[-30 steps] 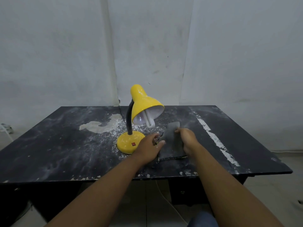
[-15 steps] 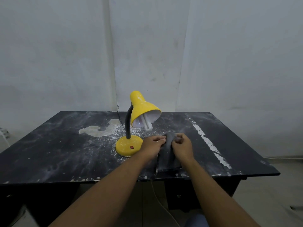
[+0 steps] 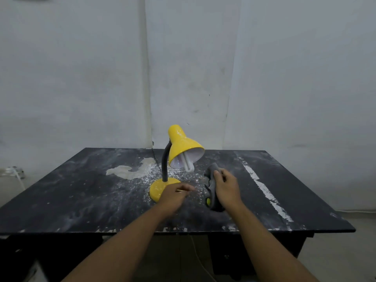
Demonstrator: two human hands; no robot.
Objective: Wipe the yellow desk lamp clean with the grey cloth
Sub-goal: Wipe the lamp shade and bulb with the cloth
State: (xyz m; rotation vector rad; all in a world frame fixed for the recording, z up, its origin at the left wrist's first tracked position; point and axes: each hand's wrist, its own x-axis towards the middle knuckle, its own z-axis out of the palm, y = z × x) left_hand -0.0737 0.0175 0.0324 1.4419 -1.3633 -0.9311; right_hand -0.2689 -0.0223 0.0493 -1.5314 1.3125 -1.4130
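The yellow desk lamp (image 3: 184, 148) stands mid-table on a round yellow base (image 3: 157, 188), with a black bent neck, its dusty shade tilted right and a white bulb showing. The grey cloth (image 3: 212, 187) hangs bunched in my right hand (image 3: 226, 187), lifted just off the table to the right of the lamp. A small yellow-green patch shows at the cloth's lower edge. My left hand (image 3: 176, 195) hovers over the front of the lamp base, fingers loosely apart and blurred, holding nothing.
The black table (image 3: 71, 196) is dusty, with white flakes around the lamp, a pale worn patch (image 3: 130, 170) at left and a white scrape stripe (image 3: 264, 189) at right. A thin cord (image 3: 155, 159) runs back to the white wall. Cable hangs below the table front.
Both hands held the cloth together on the table; now my left hand has let go and moved left to the lamp base, while my right hand has lifted the bunched cloth.
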